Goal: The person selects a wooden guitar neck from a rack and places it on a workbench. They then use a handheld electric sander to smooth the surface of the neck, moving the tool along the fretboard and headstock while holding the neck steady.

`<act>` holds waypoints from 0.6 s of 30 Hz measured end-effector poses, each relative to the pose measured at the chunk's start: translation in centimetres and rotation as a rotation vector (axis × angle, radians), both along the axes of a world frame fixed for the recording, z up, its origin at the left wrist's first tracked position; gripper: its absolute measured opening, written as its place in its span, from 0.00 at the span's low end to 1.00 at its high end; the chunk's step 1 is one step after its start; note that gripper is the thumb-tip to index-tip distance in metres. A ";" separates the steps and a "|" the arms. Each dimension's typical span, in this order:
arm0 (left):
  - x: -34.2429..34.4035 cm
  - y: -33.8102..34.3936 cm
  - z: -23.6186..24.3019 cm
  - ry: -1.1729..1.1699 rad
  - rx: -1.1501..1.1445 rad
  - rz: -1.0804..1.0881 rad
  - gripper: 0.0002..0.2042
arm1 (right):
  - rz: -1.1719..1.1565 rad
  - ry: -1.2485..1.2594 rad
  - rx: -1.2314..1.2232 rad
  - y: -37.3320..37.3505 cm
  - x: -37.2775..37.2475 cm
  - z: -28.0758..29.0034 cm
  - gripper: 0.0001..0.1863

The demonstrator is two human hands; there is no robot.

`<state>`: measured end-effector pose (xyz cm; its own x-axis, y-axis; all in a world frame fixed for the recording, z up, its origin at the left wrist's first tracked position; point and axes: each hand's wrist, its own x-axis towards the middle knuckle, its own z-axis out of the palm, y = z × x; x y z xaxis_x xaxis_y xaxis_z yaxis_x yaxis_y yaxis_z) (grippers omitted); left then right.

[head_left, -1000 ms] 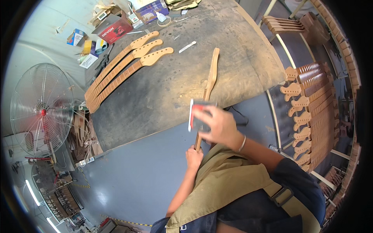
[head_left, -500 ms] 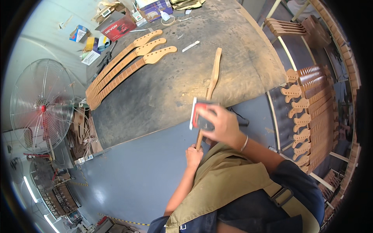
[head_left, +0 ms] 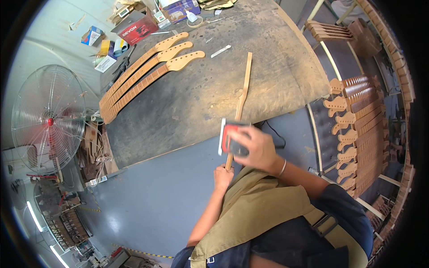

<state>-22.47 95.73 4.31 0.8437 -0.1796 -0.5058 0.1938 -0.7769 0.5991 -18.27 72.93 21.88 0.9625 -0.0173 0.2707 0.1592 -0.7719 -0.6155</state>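
Sanding a long wooden guitar neck (head_left: 241, 96), a worker in a tan apron keeps the piece running from the near edge of the workbench (head_left: 187, 111) out toward its far side, the near end overhanging the bench at the body. The neck looks stiff, light and slender, likely to flex or skate if pressed mid-span, so the butt end nearest the body seems the safest place to grip. The left hand (head_left: 223, 175) is closed in a fist around that near end, forearm rising from below. The right hand (head_left: 255, 149), a bangle at the wrist, curls its fingers over a red-and-grey sanding block (head_left: 231, 139) pressed against the neck just beyond the left hand; the fingers are wrapped tight on the block, wrist bent and elbow out to the right. Three more finished necks (head_left: 147, 73) lie side by side on the far left of the bench, well apart from the work. Boxes and clutter (head_left: 138, 27) crowd the far edge. A rack of further necks (head_left: 362, 129) stands at right, and a large floor fan (head_left: 48, 120) at left.
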 end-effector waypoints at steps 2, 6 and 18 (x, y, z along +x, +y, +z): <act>-0.4 1.2 -2.8 -0.025 0.003 -0.098 0.12 | 0.140 -0.002 0.029 1.8 -2.9 -0.2 0.37; -0.7 1.3 -2.4 0.050 -0.082 0.069 0.12 | 0.109 -0.013 0.039 0.2 -1.0 -0.3 0.36; 1.4 2.4 -2.4 0.168 -0.164 0.010 0.17 | 0.115 -0.054 -0.030 1.7 -3.4 -1.8 0.33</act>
